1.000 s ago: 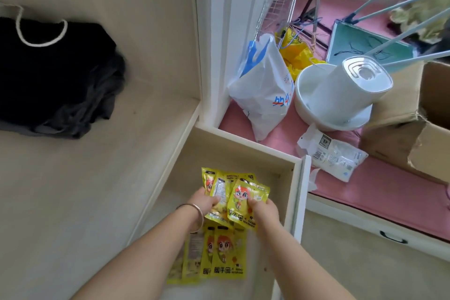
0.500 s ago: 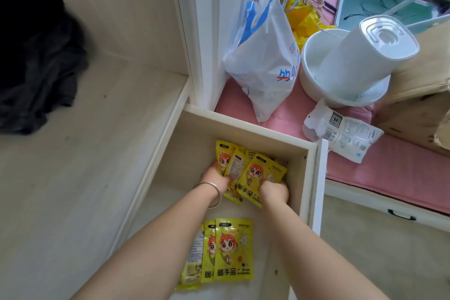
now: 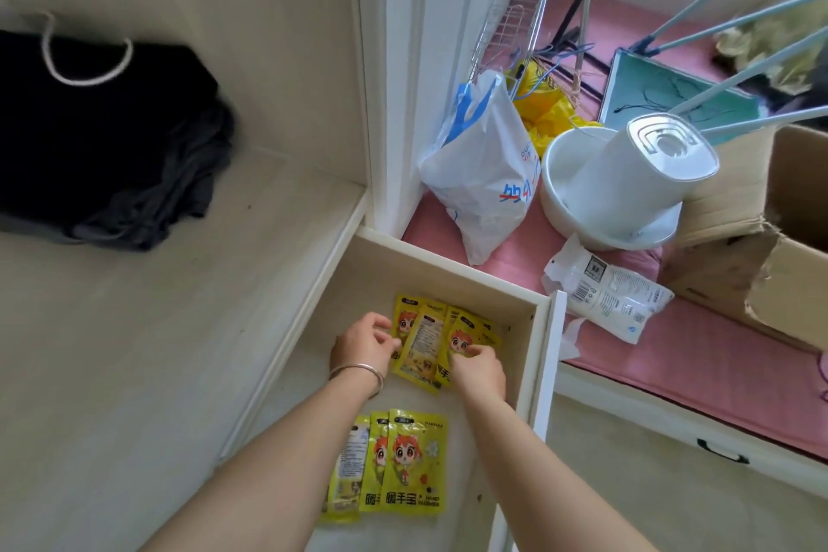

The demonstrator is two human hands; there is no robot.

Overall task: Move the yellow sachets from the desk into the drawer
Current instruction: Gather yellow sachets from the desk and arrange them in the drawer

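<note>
Both hands are down inside the open drawer (image 3: pixel 544 354) now, working at its far end. The left hand (image 3: pixel 364 345) sits at the left edge of a fanned bunch of yellow sachets (image 3: pixel 430 338), thumb and fingers loosely curled, fingertips just touching the outermost packet rather than clamping it. The right hand (image 3: pixel 478 368) comes in from the other side, fingers bent over the lower right corner of the bunch, resting on top of it; whether it actually pinches a packet cannot be told from here, as the fingertips are tucked under the hand.

The bunch lies flat on the drawer floor, close to the back wall and nearer the right side. The two hands bracket it, and that looks like squaring up: overlapped packets pushed together so they sit tidy instead of sliding about.

Nearer the front of the drawer lies a second set of sachets (image 3: pixel 405 464), three or so overlapping, neat and untouched. Laying the far bunch separately appears deliberate, two rows filling the drawer floor.

On the desk (image 3: pixel 134 350) no yellow packets are in view, only a black bag (image 3: pixel 103 139) at its far left corner, so the transfer seems close to done.
</note>
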